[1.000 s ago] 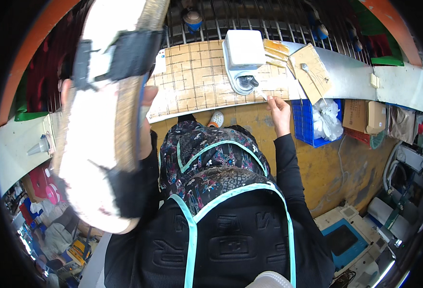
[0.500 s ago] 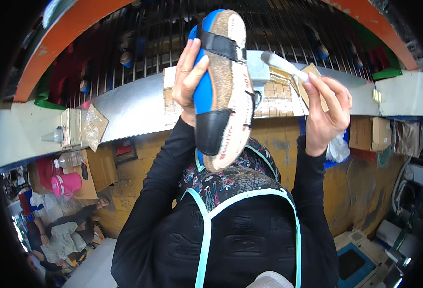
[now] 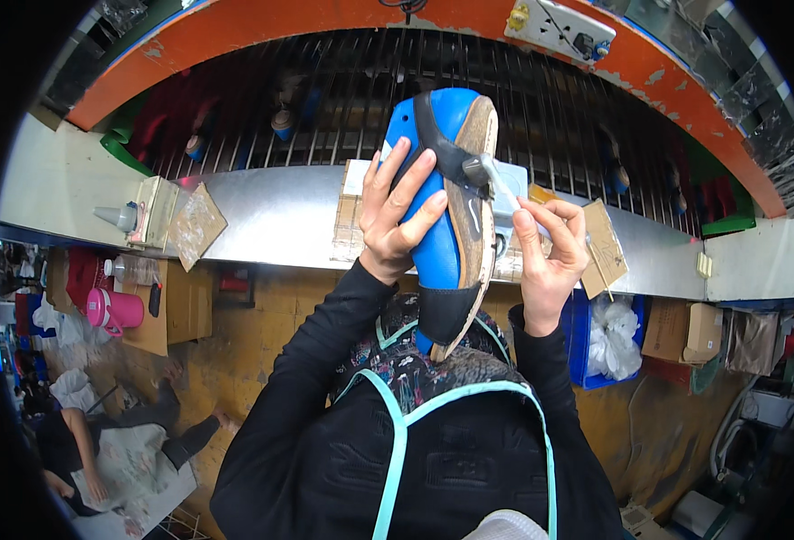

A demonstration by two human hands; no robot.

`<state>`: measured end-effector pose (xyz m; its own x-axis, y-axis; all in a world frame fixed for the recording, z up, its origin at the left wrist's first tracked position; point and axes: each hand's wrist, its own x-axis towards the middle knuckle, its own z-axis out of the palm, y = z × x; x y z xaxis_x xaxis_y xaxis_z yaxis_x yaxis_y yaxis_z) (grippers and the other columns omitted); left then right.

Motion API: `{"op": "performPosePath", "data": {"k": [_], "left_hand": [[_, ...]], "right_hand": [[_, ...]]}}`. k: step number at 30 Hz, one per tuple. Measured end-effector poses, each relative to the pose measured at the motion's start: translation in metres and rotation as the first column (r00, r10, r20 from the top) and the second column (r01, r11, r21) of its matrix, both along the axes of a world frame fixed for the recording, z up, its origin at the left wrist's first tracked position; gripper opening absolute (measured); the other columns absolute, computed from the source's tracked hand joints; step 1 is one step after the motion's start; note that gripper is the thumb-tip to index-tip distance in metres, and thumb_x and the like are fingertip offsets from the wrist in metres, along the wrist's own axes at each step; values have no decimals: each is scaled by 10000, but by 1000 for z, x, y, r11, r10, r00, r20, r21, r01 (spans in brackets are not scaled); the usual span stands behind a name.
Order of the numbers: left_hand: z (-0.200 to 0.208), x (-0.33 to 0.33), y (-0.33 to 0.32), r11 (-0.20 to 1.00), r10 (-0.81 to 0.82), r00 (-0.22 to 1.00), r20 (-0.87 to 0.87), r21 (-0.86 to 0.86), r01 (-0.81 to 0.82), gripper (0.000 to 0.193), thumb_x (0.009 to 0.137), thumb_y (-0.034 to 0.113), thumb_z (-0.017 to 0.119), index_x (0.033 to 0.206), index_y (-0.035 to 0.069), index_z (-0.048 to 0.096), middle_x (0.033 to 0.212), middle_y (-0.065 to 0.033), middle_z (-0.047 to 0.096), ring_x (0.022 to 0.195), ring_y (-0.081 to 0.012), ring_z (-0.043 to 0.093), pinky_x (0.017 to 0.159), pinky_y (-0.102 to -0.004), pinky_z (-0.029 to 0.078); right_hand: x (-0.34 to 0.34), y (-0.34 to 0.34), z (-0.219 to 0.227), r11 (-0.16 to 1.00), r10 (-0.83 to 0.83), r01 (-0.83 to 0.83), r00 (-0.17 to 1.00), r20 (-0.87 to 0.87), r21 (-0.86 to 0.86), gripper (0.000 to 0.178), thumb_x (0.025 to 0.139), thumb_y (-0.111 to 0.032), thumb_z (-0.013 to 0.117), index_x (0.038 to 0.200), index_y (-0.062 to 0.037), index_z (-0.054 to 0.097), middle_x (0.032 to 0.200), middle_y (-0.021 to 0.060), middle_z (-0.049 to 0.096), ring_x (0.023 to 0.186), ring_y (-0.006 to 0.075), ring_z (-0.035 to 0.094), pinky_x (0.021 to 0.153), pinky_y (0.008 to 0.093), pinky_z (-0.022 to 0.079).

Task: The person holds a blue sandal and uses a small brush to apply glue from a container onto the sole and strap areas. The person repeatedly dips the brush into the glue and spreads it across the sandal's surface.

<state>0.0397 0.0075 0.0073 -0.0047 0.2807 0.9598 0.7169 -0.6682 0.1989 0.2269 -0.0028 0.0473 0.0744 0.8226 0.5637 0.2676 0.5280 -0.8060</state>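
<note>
My left hand [image 3: 395,220] grips a blue shoe last [image 3: 437,247] from its left side, fingers spread along it. Fixed to the last is a sandal with a brown, cork-like sole [image 3: 467,229], a black strap [image 3: 444,148] near the far end and a black band [image 3: 448,310] near the close end. Between thumb and fingers, my right hand [image 3: 552,256] pinches a brush [image 3: 505,186] by its pale handle. The brush's dark tip meets the strap where it reaches the sole edge. Whether the bristles press on strap or sole, I cannot tell.
Behind the shoe runs a metal ledge [image 3: 271,216] before a rack of rods [image 3: 352,90] under an orange frame [image 3: 235,36]. A cardboard piece [image 3: 606,247] lies at right, above a blue bin [image 3: 580,346] with plastic bags. Another person [image 3: 82,441] sits at lower left.
The shoe has rolled from showing its underside to showing more of its blue side. My right hand has brought the brush left, from apart to the strap. The whole view has shifted.
</note>
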Motion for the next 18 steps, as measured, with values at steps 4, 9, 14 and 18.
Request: {"op": "performPosePath", "data": {"k": [4, 9, 14, 18], "left_hand": [[0, -3, -1, 1000, 19, 1000, -13, 8, -18, 386, 784, 163, 721, 1127, 218, 553, 1266, -136, 615, 1209, -413, 546, 1013, -570, 398], [2, -6, 2, 1000, 12, 1000, -12, 9, -11, 374, 796, 160, 712, 1127, 221, 549, 1253, -130, 623, 1187, -415, 562, 991, -573, 421], [6, -8, 5, 1000, 7, 999, -33, -1, -8, 410, 770, 152, 740, 1123, 233, 547, 1260, -108, 623, 1188, -404, 564, 992, -569, 426], [8, -10, 8, 1000, 12, 997, -74, -25, -14, 393, 780, 169, 729, 1121, 249, 551, 1256, -91, 629, 1193, -389, 564, 996, -563, 423]], "right_hand": [[-1, 20, 9, 996, -68, 64, 996, 56, 68, 166, 797, -74, 767, 961, -54, 749, 902, 31, 526, 726, 85, 506, 562, 208, 407], [1, 39, 19, 968, -193, 166, 973, 129, 189, 184, 764, -96, 793, 944, -93, 758, 888, 4, 550, 673, 84, 520, 702, 249, 367], [14, 43, 26, 956, -194, 116, 938, 286, 268, 199, 736, -131, 809, 928, -113, 760, 877, -1, 569, 700, 107, 536, 797, 297, 300], [22, 44, 30, 952, -197, 84, 904, 379, 296, 212, 729, -129, 807, 935, -123, 758, 874, -3, 582, 696, 110, 515, 751, 303, 291]]}}
